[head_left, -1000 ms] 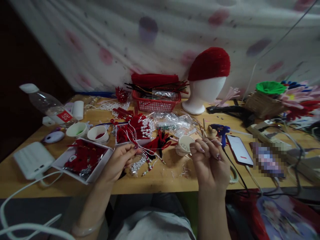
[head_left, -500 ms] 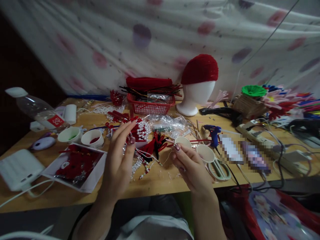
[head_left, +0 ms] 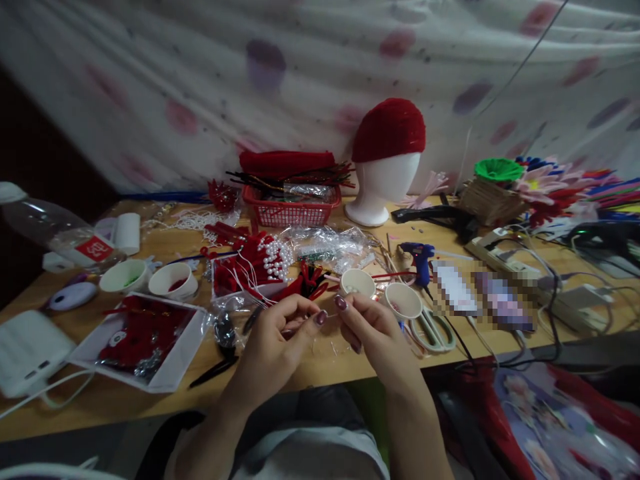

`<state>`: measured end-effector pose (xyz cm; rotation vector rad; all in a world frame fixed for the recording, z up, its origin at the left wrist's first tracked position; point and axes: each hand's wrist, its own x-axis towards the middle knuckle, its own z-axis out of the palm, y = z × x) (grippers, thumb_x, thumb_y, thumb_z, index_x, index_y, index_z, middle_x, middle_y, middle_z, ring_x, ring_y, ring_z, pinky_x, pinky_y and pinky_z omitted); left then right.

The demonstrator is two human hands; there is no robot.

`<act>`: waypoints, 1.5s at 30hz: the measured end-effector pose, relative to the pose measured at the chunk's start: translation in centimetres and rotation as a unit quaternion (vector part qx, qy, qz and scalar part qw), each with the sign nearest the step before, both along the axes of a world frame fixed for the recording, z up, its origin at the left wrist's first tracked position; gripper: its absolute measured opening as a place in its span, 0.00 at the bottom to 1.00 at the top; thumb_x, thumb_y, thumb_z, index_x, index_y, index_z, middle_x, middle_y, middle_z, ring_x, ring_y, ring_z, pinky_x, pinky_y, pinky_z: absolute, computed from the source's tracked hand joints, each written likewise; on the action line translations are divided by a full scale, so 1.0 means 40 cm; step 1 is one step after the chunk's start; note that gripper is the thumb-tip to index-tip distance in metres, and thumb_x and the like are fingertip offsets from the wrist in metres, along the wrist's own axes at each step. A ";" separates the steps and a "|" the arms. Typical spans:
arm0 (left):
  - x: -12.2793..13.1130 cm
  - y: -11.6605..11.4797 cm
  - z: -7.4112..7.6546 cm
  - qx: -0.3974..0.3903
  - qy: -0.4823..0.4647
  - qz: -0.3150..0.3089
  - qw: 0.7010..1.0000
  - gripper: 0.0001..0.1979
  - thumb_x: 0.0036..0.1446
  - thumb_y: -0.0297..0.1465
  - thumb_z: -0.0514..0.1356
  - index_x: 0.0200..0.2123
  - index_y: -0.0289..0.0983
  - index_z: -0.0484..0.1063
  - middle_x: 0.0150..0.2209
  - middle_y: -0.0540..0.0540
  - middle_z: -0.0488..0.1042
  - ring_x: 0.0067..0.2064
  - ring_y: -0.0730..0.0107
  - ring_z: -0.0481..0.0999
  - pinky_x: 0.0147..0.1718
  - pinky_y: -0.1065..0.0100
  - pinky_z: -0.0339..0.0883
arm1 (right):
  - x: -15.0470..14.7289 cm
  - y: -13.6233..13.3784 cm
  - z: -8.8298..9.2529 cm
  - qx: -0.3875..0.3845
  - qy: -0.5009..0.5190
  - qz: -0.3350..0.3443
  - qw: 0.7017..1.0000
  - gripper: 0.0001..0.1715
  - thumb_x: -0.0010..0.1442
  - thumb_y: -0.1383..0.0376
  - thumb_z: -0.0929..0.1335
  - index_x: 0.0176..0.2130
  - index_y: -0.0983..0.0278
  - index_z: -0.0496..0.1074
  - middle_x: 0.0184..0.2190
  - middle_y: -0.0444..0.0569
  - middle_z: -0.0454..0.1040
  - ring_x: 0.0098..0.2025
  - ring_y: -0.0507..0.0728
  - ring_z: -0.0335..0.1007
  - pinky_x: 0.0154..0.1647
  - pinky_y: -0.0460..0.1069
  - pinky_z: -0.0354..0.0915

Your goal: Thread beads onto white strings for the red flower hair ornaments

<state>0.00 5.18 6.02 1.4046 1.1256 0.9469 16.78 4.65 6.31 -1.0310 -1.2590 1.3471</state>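
My left hand point(head_left: 280, 353) and my right hand point(head_left: 375, 340) are close together over the front of the table, each closed in a pinch. A thin pale thread point(head_left: 331, 316) runs across the short gap between their fingertips. Just behind my left hand, white cords point(head_left: 250, 270) trail over red fuzzy pieces point(head_left: 240, 257), beside a cluster of white pearl beads point(head_left: 277, 259). Behind my right hand stand two small paper cups, one with pale beads point(head_left: 358, 281) and another point(head_left: 403, 301) touching the scissors point(head_left: 434, 331).
A red basket point(head_left: 290, 212), a foam head with a red cap point(head_left: 387, 133) and a blue glue gun point(head_left: 419, 260) stand farther back. At left are a white tray point(head_left: 187, 353), two more cups, a power bank point(head_left: 37, 353) and a bottle point(head_left: 60, 227). A power strip point(head_left: 515, 260) lies right.
My left hand came down and right from beside the pearl beads, its fingers closing in a pinch near my right hand. The view shifted slightly.
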 end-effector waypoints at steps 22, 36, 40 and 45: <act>0.004 -0.008 -0.031 -0.041 -0.061 0.113 0.991 0.08 0.44 0.38 0.74 0.25 0.40 0.84 0.22 0.48 0.76 0.20 0.78 0.63 0.18 0.75 0.56 | 0.074 -0.034 -0.035 0.022 0.039 -0.126 0.991 0.24 0.68 0.52 0.67 0.25 0.62 0.64 0.18 0.37 0.56 0.19 0.48 0.46 0.21 0.47 0.45; 0.019 -0.014 -0.008 -0.180 -0.217 0.092 0.955 0.22 0.31 0.48 0.77 0.21 0.37 0.77 0.12 0.59 0.58 0.14 0.85 0.45 0.12 0.77 0.39 | 0.014 -0.090 -0.044 0.096 0.041 -0.161 0.981 0.13 0.68 0.54 0.68 0.37 0.58 0.78 0.28 0.44 0.71 0.29 0.53 0.64 0.30 0.48 0.60; 0.017 -0.023 -0.010 -0.172 -0.205 0.069 0.961 0.19 0.35 0.46 0.77 0.23 0.38 0.80 0.14 0.56 0.63 0.15 0.85 0.47 0.13 0.76 0.41 | 0.001 -0.092 -0.037 0.163 -0.030 -0.152 0.974 0.07 0.66 0.63 0.71 0.45 0.54 0.77 0.36 0.44 0.74 0.38 0.54 0.68 0.40 0.49 0.63; 0.014 -0.036 -0.004 -0.136 -0.191 0.063 0.970 0.15 0.37 0.43 0.76 0.22 0.40 0.82 0.15 0.54 0.64 0.17 0.82 0.53 0.13 0.76 0.43 | -0.012 -0.103 -0.041 0.172 -0.026 -0.159 0.972 0.06 0.69 0.66 0.67 0.37 0.58 0.72 0.31 0.43 0.70 0.35 0.54 0.65 0.38 0.49 0.60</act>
